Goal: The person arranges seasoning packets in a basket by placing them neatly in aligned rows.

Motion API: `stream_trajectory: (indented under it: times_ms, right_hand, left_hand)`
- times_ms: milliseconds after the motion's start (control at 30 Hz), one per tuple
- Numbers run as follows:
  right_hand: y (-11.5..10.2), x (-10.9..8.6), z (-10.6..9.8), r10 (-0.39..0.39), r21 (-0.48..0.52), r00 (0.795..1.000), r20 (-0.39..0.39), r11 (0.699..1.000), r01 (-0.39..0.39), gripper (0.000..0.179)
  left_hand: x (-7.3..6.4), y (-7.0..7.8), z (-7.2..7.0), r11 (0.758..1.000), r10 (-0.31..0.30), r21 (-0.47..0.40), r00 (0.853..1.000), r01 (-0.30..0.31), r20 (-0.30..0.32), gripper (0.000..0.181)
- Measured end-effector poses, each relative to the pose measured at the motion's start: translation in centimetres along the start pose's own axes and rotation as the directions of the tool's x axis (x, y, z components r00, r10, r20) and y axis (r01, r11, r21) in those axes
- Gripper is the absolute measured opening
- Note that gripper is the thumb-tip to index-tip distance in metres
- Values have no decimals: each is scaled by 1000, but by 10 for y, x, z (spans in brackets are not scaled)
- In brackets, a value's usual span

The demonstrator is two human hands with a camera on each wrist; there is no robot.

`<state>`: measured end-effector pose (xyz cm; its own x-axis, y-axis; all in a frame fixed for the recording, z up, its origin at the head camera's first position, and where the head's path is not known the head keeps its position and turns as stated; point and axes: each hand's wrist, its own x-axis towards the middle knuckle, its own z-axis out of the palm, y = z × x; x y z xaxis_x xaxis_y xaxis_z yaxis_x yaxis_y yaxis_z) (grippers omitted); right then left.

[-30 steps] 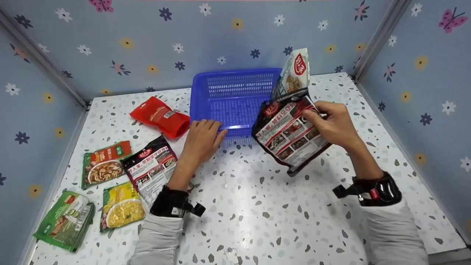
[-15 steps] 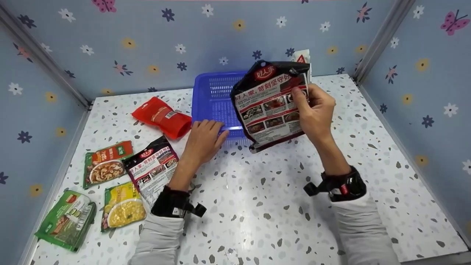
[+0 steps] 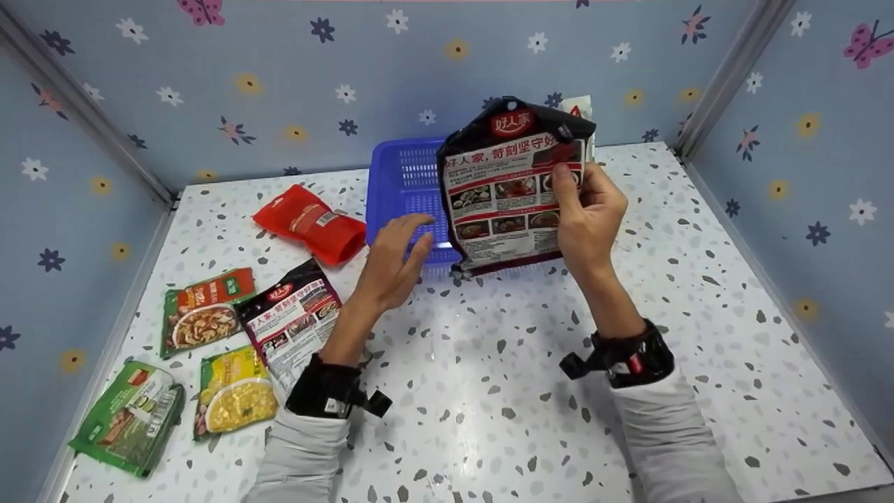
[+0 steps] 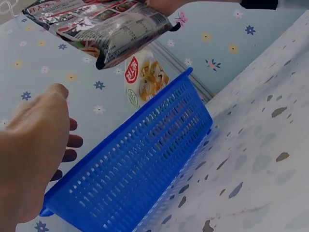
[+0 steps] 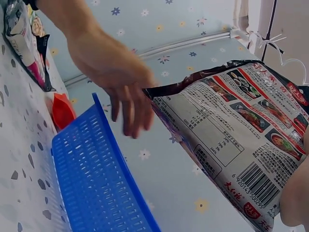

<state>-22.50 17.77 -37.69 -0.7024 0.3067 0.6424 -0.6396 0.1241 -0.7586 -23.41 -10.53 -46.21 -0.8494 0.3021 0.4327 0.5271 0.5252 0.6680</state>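
My right hand point(image 3: 594, 216) pinches a black and white food packet point(image 3: 513, 188) by its right side, thumb across the printed face. The packet is held upright above a blue plastic basket point(image 3: 405, 150) and hides much of it. A white pouch point(image 4: 145, 77) stands in the basket; in the head view only its top shows behind the held packet. My left hand point(image 3: 394, 262) hovers over the basket's near left corner, fingers relaxed and holding nothing. In the right wrist view the packet point(image 5: 212, 125) shows a barcode, with the left hand point(image 5: 111, 72) apart from its edge.
Left of the basket lies a red pouch point(image 3: 307, 222). Further left are an orange-green packet point(image 3: 206, 314), another black packet point(image 3: 293, 321) partly under the left forearm, a yellow packet point(image 3: 234, 391) and a green packet point(image 3: 129, 419). Flowered walls point(image 3: 447, 77) bound the speckled table point(image 3: 489, 405).
My right hand has brought the packet left and up over the basket, turning it more upright. My left hand has lifted off the basket's rim.
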Motion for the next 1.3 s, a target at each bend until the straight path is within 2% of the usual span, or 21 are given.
stream_trajectory:
  times_ms: [67,133,233,300,400,567,633,700,833,900,1133,1300]
  right_hand:
    - [0,-1,0,7,3,1000,-5,1000,-7,16]
    - [1,-2,0,14,7,1000,-9,1000,-14,16]
    - [0,-4,1,23,13,1000,-16,1000,-23,16]
    - [-1,-5,1,32,28,999,-17,999,-32,16]
    - [-4,-8,4,47,53,999,-17,998,-46,17]
    - [-10,-16,8,63,80,998,-9,995,-62,16]
    - [-11,-19,10,58,86,998,0,995,-58,16]
    - [-12,-21,11,51,90,999,11,995,-52,17]
    - [-12,-24,13,44,94,999,28,994,-47,17]
    - [-12,-25,13,48,94,998,29,994,-50,17]
    - [-11,-26,14,48,86,998,31,995,-50,17]
    - [-9,-26,14,41,82,998,37,996,-44,17]
  left_hand:
    - [0,10,2,991,2,-134,999,-7,-34,60]
    - [-1,21,6,966,-13,-258,998,-2,-55,76]
    - [-3,37,11,898,-55,-440,997,27,-52,96]
    - [-5,47,15,838,-82,-543,996,53,-29,93]
    - [-8,58,19,765,-96,-639,995,78,7,78]
    - [-12,70,25,670,-54,-739,998,67,41,71]
    - [-13,74,27,646,-44,-761,998,63,45,69]
    - [-14,77,30,640,-48,-766,998,68,48,67]
    - [-15,80,33,660,-85,-746,995,89,43,67]
    - [-15,80,34,661,-100,-744,994,95,38,67]
    - [-15,81,36,662,-113,-744,993,84,11,64]
    - [-15,80,36,673,-125,-734,992,88,5,61]
